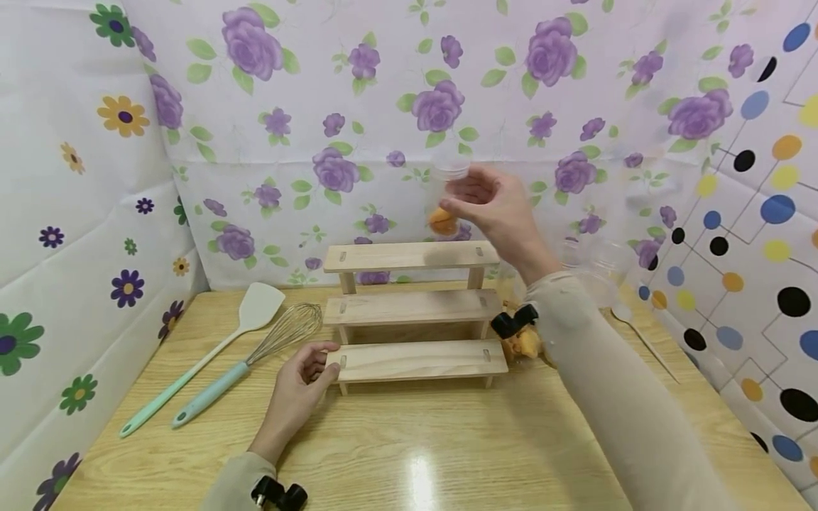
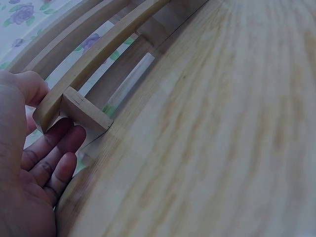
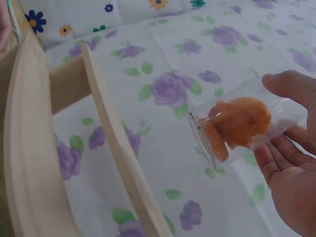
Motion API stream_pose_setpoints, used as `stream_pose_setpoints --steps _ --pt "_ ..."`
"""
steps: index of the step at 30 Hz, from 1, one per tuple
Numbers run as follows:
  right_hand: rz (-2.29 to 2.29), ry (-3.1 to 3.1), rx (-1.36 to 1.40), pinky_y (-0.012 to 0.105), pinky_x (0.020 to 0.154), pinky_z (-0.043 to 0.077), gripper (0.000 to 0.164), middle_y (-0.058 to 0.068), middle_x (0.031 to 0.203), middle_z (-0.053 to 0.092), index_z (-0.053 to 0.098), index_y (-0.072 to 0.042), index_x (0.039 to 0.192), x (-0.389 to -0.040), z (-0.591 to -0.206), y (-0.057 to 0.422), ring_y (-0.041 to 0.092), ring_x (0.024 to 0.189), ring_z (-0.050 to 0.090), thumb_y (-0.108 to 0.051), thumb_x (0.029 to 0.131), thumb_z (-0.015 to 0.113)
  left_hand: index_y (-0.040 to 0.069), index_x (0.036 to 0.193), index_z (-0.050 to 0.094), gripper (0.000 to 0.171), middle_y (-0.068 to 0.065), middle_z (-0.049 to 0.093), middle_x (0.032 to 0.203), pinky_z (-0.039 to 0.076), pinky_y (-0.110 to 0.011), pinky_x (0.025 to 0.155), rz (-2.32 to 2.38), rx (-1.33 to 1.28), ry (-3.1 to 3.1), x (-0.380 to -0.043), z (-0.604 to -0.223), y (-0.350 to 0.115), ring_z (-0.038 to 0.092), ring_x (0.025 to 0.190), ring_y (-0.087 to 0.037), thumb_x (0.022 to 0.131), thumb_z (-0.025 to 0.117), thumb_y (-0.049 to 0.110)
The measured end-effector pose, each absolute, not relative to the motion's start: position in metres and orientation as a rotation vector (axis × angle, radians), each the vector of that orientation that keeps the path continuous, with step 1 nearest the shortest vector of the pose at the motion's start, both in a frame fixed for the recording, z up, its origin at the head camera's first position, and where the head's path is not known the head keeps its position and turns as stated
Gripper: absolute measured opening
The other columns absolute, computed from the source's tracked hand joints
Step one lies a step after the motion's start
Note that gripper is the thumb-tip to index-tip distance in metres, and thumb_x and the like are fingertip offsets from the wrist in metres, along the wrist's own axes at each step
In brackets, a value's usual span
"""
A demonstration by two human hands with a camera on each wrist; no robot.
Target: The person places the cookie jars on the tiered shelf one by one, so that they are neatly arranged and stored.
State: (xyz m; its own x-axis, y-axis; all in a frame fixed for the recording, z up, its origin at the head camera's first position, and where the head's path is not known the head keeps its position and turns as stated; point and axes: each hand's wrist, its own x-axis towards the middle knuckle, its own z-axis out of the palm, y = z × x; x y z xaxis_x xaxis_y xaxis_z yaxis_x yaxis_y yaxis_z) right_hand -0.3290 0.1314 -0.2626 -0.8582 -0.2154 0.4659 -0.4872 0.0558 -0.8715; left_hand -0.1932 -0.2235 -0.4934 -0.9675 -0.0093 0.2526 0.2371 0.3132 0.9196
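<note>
In the head view, a three-step wooden display stand (image 1: 415, 360) sits on the table. My left hand (image 1: 299, 382) grips the left end of its lowest step. The left wrist view shows the thumb side of that hand (image 2: 34, 143) over the board end and other fingers underneath. My right hand (image 1: 501, 209) holds a clear jar (image 1: 444, 223) with orange pieces inside, raised over the right part of the top step. Seen from the right wrist, the jar (image 3: 232, 123) lies between thumb and fingers, its base away from the palm.
A white-headed spatula (image 1: 260, 306) and a whisk (image 1: 284, 333) with a blue handle lie left of the stand. More clear jars (image 1: 603, 259) stand at the right, partly behind my right forearm. Orange pieces (image 1: 527, 342) show beside the stand. A long-handled spoon (image 1: 645, 344) lies far right.
</note>
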Motion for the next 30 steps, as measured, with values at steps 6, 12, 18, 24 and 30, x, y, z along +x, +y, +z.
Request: stream_pose_setpoints --steps 6,12,18,24,30 --pt "1.974 -2.112 0.764 0.035 0.106 0.060 0.040 0.021 0.134 0.073 0.065 0.005 0.128 -0.333 -0.274 0.090 0.029 0.119 0.075 -0.007 0.097 0.088 0.015 0.134 0.075 0.027 -0.012 0.067 0.102 0.051 -0.025 0.074 -1.710 -0.214 -2.372 -0.193 -0.493 -0.223 0.063 0.083 -0.017 0.107 0.075 0.013" --pt "1.970 -2.142 0.782 0.035 0.107 0.059 0.047 0.018 0.134 0.073 0.068 0.001 0.136 -0.340 -0.283 0.053 0.029 0.121 0.074 -0.010 0.096 0.090 0.014 0.134 0.074 0.027 -0.012 0.067 0.101 0.051 -0.024 0.074 -1.713 -0.218 -2.362 -0.194 -0.493 -0.224 0.062 0.082 -0.016 0.107 0.075 0.011" --pt "1.998 -2.128 0.824 0.034 0.106 0.059 0.043 0.026 0.137 0.070 0.067 0.004 0.132 -0.344 -0.289 0.025 0.030 0.121 0.073 -0.008 0.096 0.089 0.015 0.134 0.074 0.028 -0.013 0.067 0.100 0.052 -0.024 0.074 -1.723 -0.219 -2.355 -0.194 -0.493 -0.224 0.063 0.083 -0.017 0.107 0.075 0.011" --pt "1.994 -2.166 0.798 0.032 0.107 0.058 0.056 0.020 0.136 0.072 0.065 0.002 0.145 -0.345 -0.295 0.008 0.027 0.122 0.073 -0.010 0.096 0.090 0.015 0.134 0.075 0.028 -0.013 0.067 0.101 0.051 -0.025 0.074 -1.724 -0.225 -2.353 -0.194 -0.493 -0.224 0.062 0.082 -0.017 0.107 0.076 0.012" --pt "2.012 -2.182 0.774 0.032 0.108 0.057 0.050 0.012 0.132 0.074 0.071 -0.003 0.141 -0.345 -0.307 -0.001 0.029 0.127 0.072 -0.010 0.096 0.091 0.015 0.134 0.075 0.027 -0.013 0.066 0.102 0.051 -0.025 0.074 -1.728 -0.222 -2.356 -0.194 -0.494 -0.225 0.061 0.082 -0.017 0.107 0.076 0.012"
